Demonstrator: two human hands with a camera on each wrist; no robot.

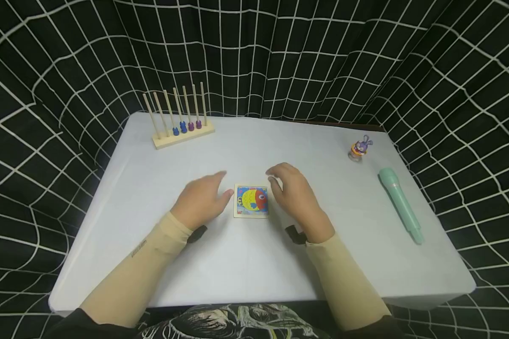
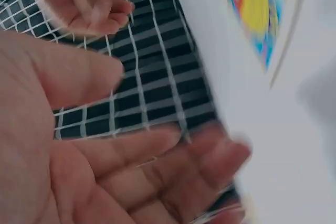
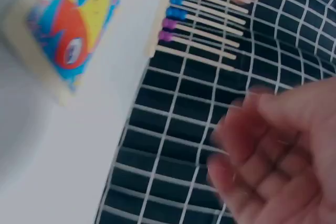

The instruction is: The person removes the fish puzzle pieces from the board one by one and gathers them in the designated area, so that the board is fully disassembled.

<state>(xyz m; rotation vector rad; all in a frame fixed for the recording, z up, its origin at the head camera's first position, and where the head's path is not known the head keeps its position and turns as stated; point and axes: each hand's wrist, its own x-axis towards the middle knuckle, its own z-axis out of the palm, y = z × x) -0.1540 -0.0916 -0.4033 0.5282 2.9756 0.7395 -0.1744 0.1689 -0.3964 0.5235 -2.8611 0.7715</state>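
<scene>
A small square wooden picture puzzle (image 1: 251,201) with a yellow and red fish lies flat on the white table, between my two hands. To its left, my left hand (image 1: 203,198) hovers with fingers extended and thumb apart, holding nothing. My right hand (image 1: 294,193) is on the other side, fingers loosely bent, with nothing in its grasp. Neither hand visibly grips the puzzle. In the left wrist view the puzzle (image 2: 255,11) is blurred beyond the fingers. The right wrist view shows the puzzle (image 3: 71,24) at the upper left, apart from the fingers.
At the back left stands a wooden bead rack (image 1: 184,135) with upright pegs and several blue and purple beads. A small purple rabbit figure (image 1: 359,147) is at the back right. Nearer, along the right edge, lies a mint-green toy microphone (image 1: 400,205). Black gridded cloth (image 1: 246,56) surrounds the table (image 1: 237,263).
</scene>
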